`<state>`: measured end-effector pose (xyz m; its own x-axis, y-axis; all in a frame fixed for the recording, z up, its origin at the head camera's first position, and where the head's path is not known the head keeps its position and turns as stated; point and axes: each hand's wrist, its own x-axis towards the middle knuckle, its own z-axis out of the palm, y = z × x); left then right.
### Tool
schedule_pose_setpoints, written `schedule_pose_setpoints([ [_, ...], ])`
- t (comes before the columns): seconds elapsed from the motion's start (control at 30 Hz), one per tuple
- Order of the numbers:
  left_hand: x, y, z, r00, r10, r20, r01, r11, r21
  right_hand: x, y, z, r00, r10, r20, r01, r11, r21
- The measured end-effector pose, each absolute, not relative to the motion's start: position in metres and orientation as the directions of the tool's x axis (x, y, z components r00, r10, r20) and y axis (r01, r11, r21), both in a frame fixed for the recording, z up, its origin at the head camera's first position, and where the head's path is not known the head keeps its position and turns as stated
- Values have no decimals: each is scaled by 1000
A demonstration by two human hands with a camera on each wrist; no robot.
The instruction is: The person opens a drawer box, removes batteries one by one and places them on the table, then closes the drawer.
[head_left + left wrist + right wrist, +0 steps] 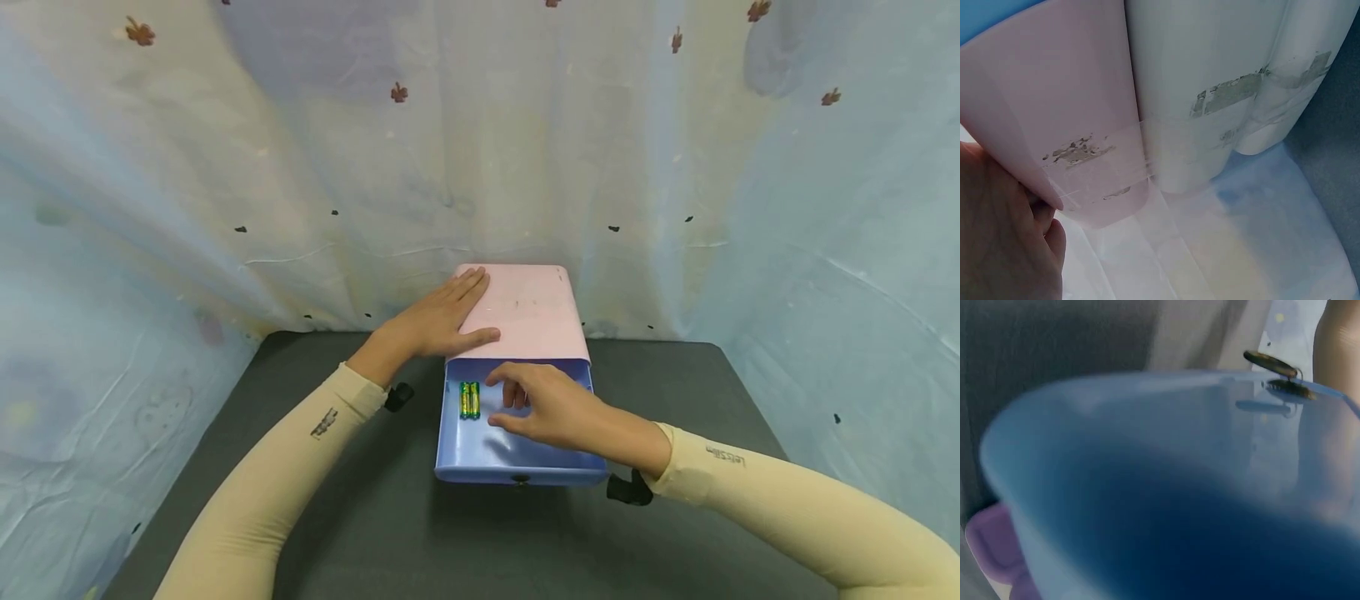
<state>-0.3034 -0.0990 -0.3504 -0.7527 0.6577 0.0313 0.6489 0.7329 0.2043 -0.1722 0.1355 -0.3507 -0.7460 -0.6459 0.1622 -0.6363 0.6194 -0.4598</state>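
A pink drawer unit [528,308] stands at the table's far side with its blue drawer [480,454] pulled out toward me. Two green and yellow batteries [469,401] lie side by side on the drawer's left part. My left hand [438,321] rests flat on the left of the pink top, fingers straight and thumb spread. Over the drawer, my right hand [555,407] holds nothing; its thumb and index finger are apart, a little right of the batteries, and the other fingers bend inward. A metal knob [1272,364] sits on the drawer front.
Pale units [1197,87] sit beneath the pink one in the left wrist view, joined by clear tape. A purple part [997,544] shows in the right wrist view. The dark table [337,533] surrounds the unit, and a patterned curtain [495,167] hangs right behind it.
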Motion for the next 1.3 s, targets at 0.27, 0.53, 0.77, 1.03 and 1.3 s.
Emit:
schedule_pose_setpoints([
  [0.27, -304, -99, -351, -749, 662, 28, 654, 731, 194, -171, 131, -347, -764, -640, 78, -593, 650, -474],
  [0.53, -302, -98, -350, -756, 654, 29, 645, 737, 204, -169, 129, -332, -753, -655, 62, -603, 650, -463],
  [0.77, -301, -98, -350, -754, 656, 31, 646, 734, 208, -170, 125, -327, -767, -640, 47, -586, 670, -456],
  [1.03, -302, -98, -351, -750, 661, 31, 652, 730, 203, -172, 118, -333, -798, -602, -3, -511, 680, -526],
  [1.3, -303, -99, -351, -742, 669, 34, 660, 721, 212, -174, 117, -329, -802, -597, -33, -457, 648, -610],
])
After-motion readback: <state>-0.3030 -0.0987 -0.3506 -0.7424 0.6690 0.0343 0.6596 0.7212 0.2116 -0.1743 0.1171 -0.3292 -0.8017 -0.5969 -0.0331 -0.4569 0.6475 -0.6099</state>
